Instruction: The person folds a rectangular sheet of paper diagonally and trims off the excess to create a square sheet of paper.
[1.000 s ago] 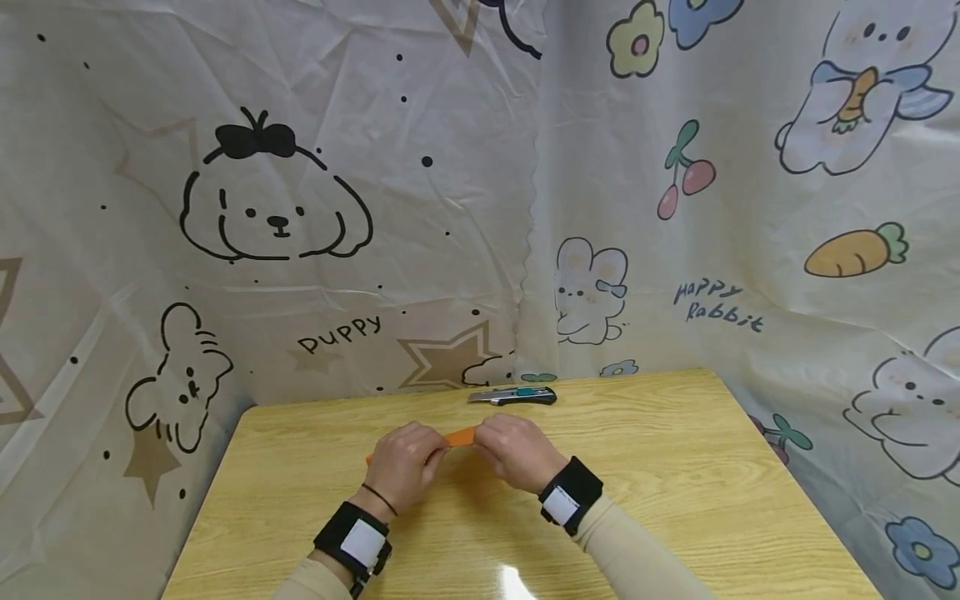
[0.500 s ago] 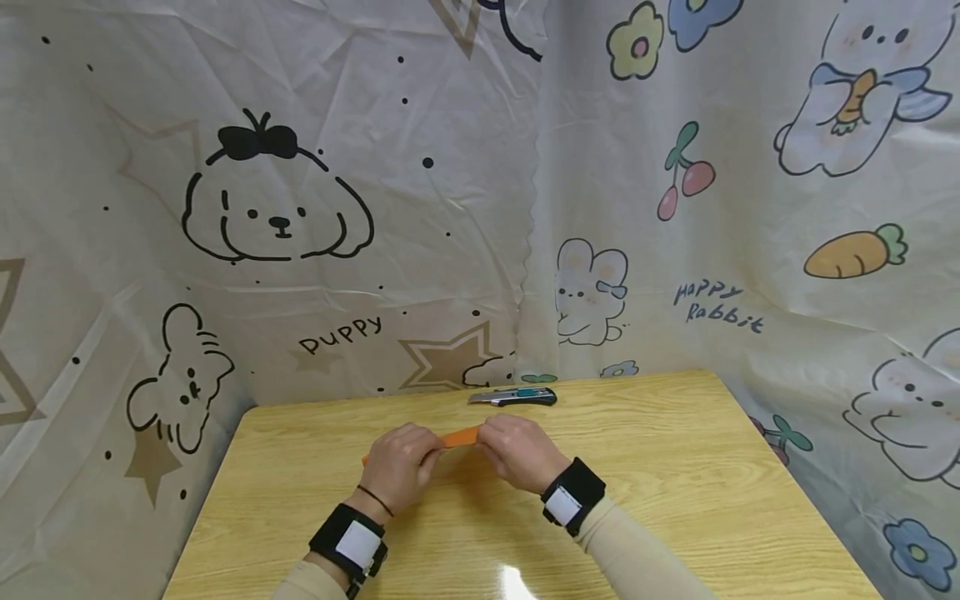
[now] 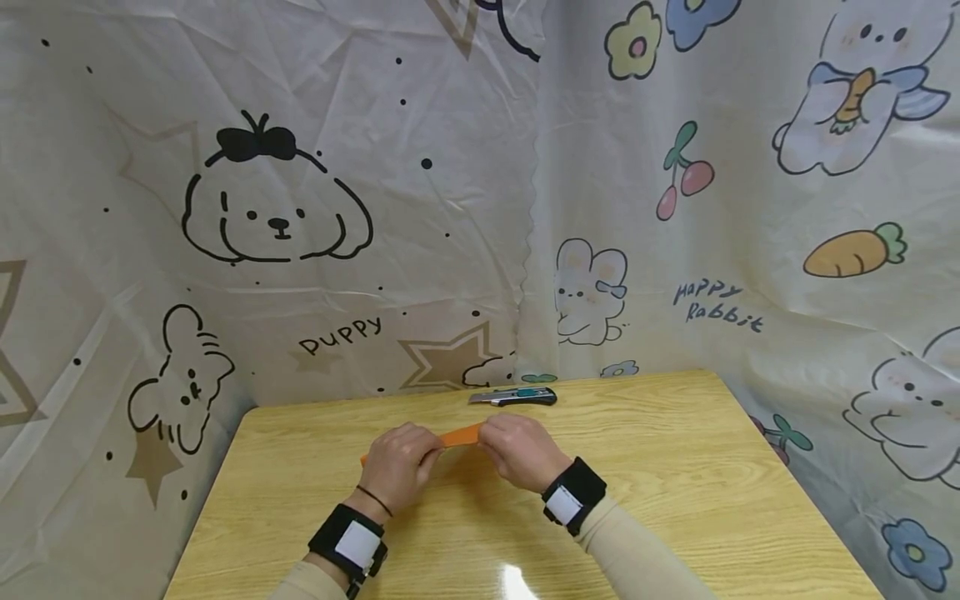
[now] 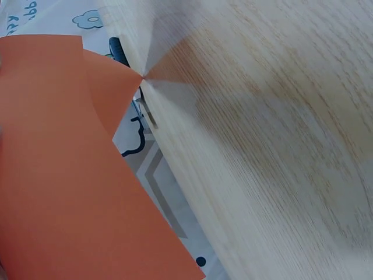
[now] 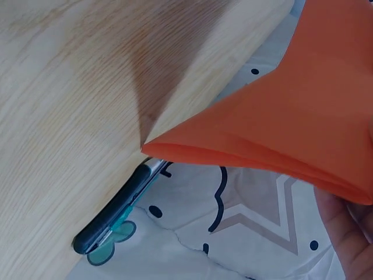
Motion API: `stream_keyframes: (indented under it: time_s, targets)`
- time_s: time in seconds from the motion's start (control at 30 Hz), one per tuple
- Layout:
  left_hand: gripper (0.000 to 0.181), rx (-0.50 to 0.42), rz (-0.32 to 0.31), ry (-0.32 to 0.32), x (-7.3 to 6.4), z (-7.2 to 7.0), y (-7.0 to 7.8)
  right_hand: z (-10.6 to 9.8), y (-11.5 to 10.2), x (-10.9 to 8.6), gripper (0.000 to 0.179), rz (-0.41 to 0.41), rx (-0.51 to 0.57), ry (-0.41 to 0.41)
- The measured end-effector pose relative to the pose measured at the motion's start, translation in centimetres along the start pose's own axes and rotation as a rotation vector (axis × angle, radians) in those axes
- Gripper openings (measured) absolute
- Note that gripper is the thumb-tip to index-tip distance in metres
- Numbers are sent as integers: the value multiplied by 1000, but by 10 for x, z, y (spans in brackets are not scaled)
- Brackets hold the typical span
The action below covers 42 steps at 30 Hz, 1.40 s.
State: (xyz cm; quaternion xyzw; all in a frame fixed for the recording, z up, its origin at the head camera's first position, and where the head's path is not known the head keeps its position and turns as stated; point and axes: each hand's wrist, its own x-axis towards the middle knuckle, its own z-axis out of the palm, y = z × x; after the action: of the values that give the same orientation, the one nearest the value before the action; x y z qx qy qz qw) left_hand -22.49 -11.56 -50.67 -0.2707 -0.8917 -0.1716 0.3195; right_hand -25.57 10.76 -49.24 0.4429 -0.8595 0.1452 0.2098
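An orange sheet of folded paper point(image 3: 460, 436) is held between my two hands above the wooden table. My left hand point(image 3: 402, 465) pinches its left part, and one end pokes out beyond the knuckles. With thumb and fingers my right hand point(image 3: 521, 450) pinches the right end. Seen from the left wrist, the orange paper point(image 4: 64, 157) has a broad flat panel and a folded flap whose pointed corner meets the tabletop. The right wrist view shows layered edges on the paper point(image 5: 280, 134), with fingers point(image 5: 344, 233) at its lower right; whose they are, I cannot tell.
Beyond the hands, a utility knife point(image 3: 513, 396) with its blade out lies along the back edge of the wooden table point(image 3: 675, 500). A patterned cloth point(image 3: 450, 208) hangs behind and beside the table.
My left hand has shifted slightly left, and a little more orange paper shows between the hands. The right hand has barely moved, and the knife lies where it was.
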Motion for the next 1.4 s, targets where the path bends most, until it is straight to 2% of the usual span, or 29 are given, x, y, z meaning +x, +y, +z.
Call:
stream_keyframes:
  time_s: [0.27, 0.47, 1.0, 1.27, 1.4]
  targets:
    - [9, 4, -25, -8, -1, -4, -1, -2, 2, -2, 4, -12, 4, 29]
    - [9, 10, -22, -6, -2, -5, -3, -1, 6, -5, 5, 20, 11, 36]
    - [5, -12, -32, -19, -6, -3, -8, -3, 9, -10, 12, 108, -13, -31]
    - [10, -3, -7, -18, -4, -5, -6, -3, 9, -10, 10, 94, -10, -56]
    - [9, 4, -6, -24, -1, -6, -3, -2, 7, -4, 7, 49, -52, -33]
